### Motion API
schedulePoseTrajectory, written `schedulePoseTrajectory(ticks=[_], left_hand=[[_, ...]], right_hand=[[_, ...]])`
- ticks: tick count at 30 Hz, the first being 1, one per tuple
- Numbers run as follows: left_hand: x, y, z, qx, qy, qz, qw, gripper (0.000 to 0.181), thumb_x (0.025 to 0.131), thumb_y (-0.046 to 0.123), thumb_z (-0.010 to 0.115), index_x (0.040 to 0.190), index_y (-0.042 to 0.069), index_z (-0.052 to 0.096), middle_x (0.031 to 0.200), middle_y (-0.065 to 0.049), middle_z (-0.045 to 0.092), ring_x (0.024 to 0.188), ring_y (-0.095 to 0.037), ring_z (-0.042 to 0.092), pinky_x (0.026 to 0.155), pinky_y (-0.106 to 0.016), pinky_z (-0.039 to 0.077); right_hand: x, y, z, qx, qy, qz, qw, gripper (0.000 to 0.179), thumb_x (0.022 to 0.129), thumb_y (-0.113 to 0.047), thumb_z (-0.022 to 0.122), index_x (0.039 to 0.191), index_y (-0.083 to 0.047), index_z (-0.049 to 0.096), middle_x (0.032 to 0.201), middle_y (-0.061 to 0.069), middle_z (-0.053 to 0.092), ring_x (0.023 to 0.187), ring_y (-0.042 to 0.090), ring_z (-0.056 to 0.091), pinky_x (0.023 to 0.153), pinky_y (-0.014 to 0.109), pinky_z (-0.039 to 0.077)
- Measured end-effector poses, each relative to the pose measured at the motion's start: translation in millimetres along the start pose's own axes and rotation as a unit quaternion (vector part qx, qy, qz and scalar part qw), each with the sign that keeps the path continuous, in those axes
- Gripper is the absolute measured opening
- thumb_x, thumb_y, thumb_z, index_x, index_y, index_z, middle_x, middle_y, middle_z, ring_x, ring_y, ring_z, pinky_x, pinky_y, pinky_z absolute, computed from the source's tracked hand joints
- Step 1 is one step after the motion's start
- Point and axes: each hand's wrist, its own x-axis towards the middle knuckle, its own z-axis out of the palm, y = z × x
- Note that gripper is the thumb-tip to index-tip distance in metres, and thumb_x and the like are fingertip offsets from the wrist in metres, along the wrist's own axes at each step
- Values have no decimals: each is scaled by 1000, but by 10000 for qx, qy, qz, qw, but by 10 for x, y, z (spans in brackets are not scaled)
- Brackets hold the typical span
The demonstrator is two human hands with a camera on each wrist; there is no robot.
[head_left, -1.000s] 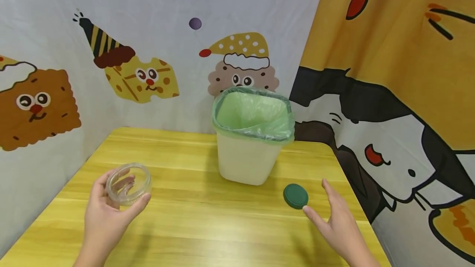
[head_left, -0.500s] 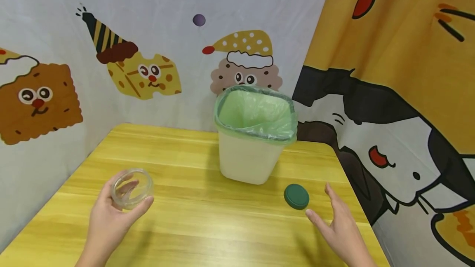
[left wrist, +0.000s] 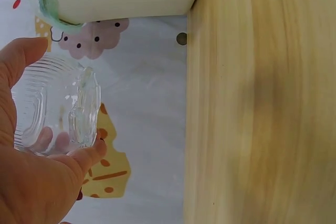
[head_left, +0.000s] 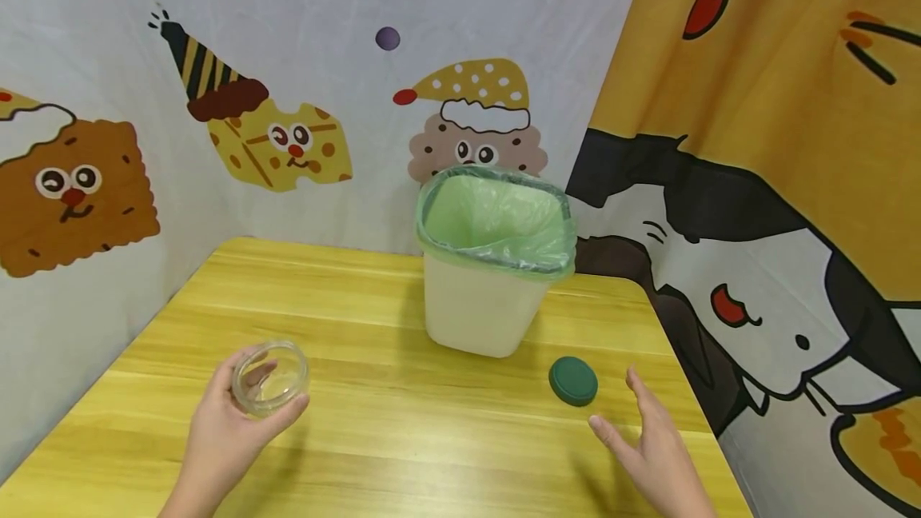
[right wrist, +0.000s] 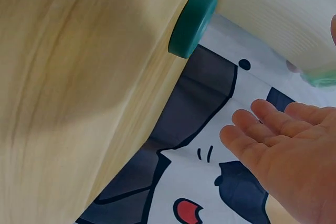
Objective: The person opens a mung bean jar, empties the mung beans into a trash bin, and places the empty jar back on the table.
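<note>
My left hand grips a clear glass jar above the left part of the table, fingers round its far side and thumb along the near side. The jar's round mouth faces up toward the head camera, with no lid on it. In the left wrist view the ribbed glass of the jar shows between thumb and fingers. A dark green round lid lies flat on the table at the right. Just right of it hovers my right hand, fingers spread and holding nothing; the right wrist view shows the lid apart from the fingers.
A cream bin lined with a green plastic bag stands at the back of the yellow wood-grain table. Cartoon-printed curtains hang close behind the table and along its sides.
My left hand has shifted slightly right and toward me with the jar. The right hand has lowered a little and stays beside the lid. The head view has tilted slightly.
</note>
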Motion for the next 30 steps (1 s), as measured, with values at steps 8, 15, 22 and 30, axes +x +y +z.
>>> schedulePoseTrajectory(ticks=[8, 15, 22, 30], left_hand=[[-13, -65, 15, 77, -159, -225, 9996, 96, 81, 32, 96, 156, 8, 40, 152, -17, 55, 112, 29, 46, 84, 1, 48], [-22, -148, 48, 173, -373, -542, 9977, 103, 81, 38, 96, 158, 6, 36, 153, -21, 52, 131, -11, 62, 83, 0, 44], [-47, -200, 96, 303, -504, -491, 9971, 106, 80, 39, 96, 157, 0, 34, 155, -26, 44, 138, -49, 56, 102, -45, 60], [-63, -260, 138, 298, -709, -679, 9947, 113, 81, 41, 95, 162, 0, 28, 157, -24, 47, 141, -50, 53, 108, -54, 52]], right_hand=[[-15, 38, 40, 73, -161, 186, 9997, 112, 99, -67, 65, 169, 3, 13, 168, 36, 30, 150, 61, 33, 116, 80, 35], [1, 85, 83, 140, -564, 453, 9973, 113, 100, -69, 62, 170, 1, 9, 171, 34, 28, 152, 60, 32, 117, 78, 35], [-4, 108, 126, 172, -756, 654, 9948, 113, 100, -70, 61, 170, 2, 10, 172, 33, 25, 152, 58, 34, 119, 76, 36], [-20, 100, 158, 205, -702, 628, 9953, 110, 100, -68, 62, 169, 3, 14, 170, 34, 29, 150, 59, 38, 117, 75, 39]])
